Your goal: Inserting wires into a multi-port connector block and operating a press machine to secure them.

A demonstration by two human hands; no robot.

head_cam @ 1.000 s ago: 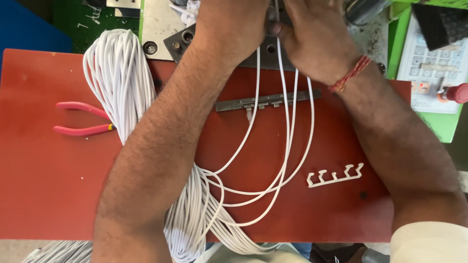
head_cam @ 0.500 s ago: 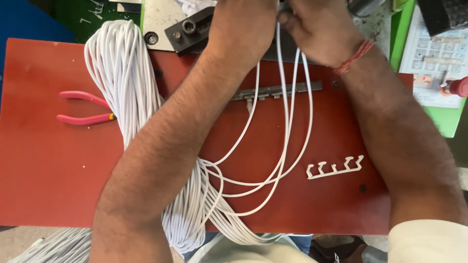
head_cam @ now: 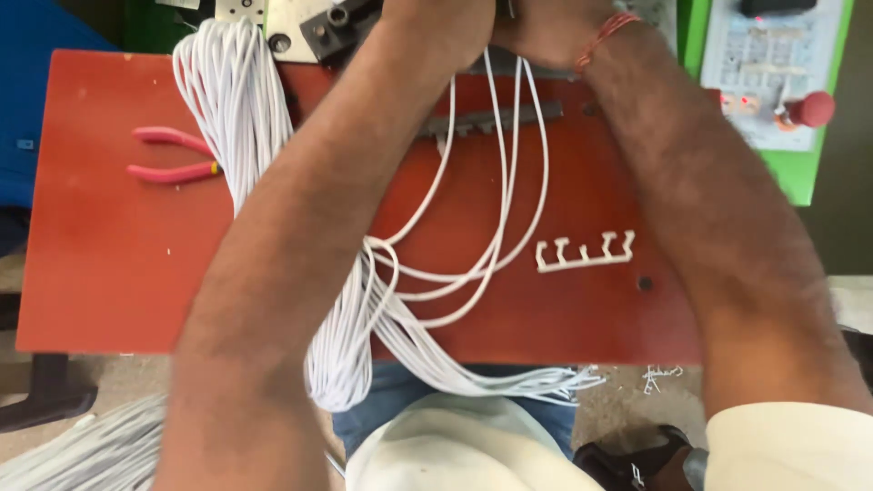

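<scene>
Several white wires (head_cam: 496, 182), thin, light and limp, looping from the bundle (head_cam: 227, 118) on the red surface (head_cam: 109, 264) up to left hand (head_cam: 436, 23) and right hand (head_cam: 546, 23); best pinched near the ends; finger positions cut off, cannot tell.

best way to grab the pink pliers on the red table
Take the pink pliers by both handles together, coming from above. They lie flat on the red table, handles spread and pointing left, while the jaw end is hidden under the white wire bundle.

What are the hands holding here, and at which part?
Both the left hand and right hand meet at the upper ends of the white wires; the picture's top edge cuts off the fingers, so the exact grip cannot be told.
</scene>
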